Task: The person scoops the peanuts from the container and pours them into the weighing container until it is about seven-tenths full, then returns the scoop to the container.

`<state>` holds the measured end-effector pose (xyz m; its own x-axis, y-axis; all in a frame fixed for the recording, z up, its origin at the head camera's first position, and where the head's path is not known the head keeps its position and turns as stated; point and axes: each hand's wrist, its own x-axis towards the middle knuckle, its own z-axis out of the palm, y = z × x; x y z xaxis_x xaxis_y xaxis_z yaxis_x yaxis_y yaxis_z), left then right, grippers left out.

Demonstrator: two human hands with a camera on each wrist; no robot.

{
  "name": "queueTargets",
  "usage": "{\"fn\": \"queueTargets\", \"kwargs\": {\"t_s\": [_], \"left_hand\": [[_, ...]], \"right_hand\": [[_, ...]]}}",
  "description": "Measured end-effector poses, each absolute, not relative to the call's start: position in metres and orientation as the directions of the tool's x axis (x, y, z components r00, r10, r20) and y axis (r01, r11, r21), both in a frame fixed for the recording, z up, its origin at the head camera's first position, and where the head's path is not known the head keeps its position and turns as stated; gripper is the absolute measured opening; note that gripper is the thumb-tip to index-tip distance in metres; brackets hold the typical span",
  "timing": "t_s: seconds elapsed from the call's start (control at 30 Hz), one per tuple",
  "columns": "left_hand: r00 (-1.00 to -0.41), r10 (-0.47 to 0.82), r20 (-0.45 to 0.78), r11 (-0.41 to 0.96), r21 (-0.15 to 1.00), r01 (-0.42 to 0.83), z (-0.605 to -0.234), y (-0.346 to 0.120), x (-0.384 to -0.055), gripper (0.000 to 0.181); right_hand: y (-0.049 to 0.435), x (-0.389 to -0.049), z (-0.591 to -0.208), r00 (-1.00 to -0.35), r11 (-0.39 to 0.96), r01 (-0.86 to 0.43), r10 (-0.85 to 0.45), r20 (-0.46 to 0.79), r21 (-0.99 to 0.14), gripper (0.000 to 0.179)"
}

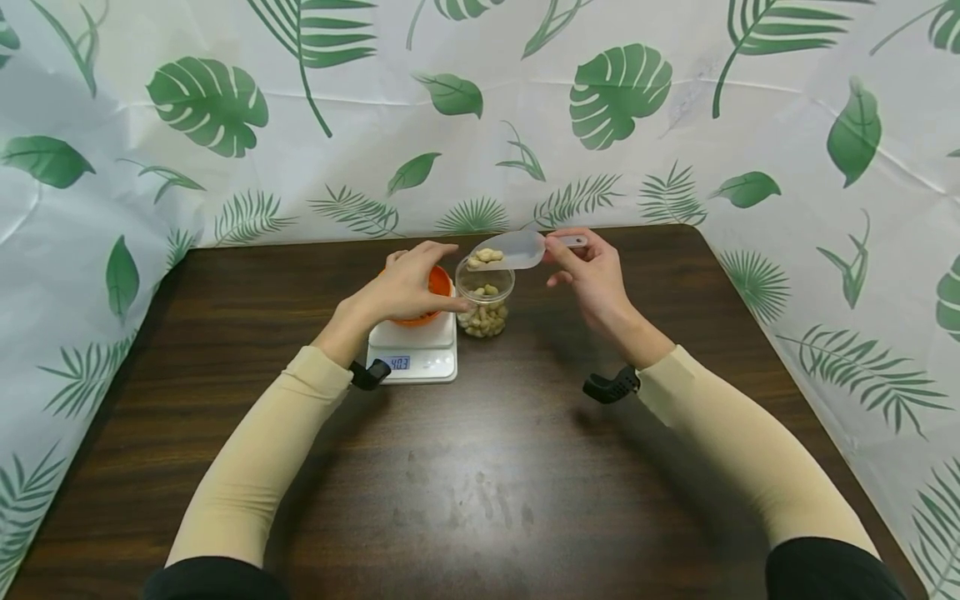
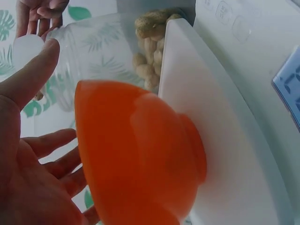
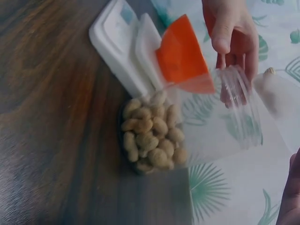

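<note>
A clear plastic scoop (image 1: 521,248) carrying a few peanuts (image 1: 486,256) is over the mouth of a clear jar (image 3: 211,124). My right hand (image 1: 594,279) pinches the scoop by its handle. Unshelled peanuts (image 3: 152,133) fill the lower part of the jar. To its left, an orange bowl (image 2: 136,154) stands on a white kitchen scale (image 1: 422,371). My left hand (image 1: 405,285) is over the bowl with fingers and thumb spread around its rim side, the thumb reaching toward the jar. Whether it touches either is unclear. The bowl's inside is mostly hidden by this hand.
The scale's lit display (image 1: 398,363) appears to read 403. Everything stands near the back of a dark wooden table (image 1: 480,483). Behind it hangs a white sheet (image 1: 510,100) printed with green leaves. Each wrist wears a black strap device.
</note>
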<state>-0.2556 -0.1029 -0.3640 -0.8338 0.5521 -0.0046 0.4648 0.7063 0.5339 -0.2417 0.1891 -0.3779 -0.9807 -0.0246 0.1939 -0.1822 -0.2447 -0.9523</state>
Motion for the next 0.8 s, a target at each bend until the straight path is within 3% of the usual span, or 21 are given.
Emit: {"fn": "queueTargets", "kwargs": {"t_s": [0.2,0.8], "left_hand": [[-0.851,0.525,0.004,0.708,0.553,0.439,-0.361,-0.122,-0.251,0.095],[-0.876,0.467,-0.118,0.752,0.574,0.323,-0.373,-0.163,-0.241,0.115]], "right_hand": [[0.177,-0.245,-0.369,-0.977,-0.246,-0.185,-0.056,0.204,-0.951,0.007],[0.153,-0.25,-0.364,-0.971,-0.174,-0.197,-0.102,0.217,-0.965,0.007]]}}
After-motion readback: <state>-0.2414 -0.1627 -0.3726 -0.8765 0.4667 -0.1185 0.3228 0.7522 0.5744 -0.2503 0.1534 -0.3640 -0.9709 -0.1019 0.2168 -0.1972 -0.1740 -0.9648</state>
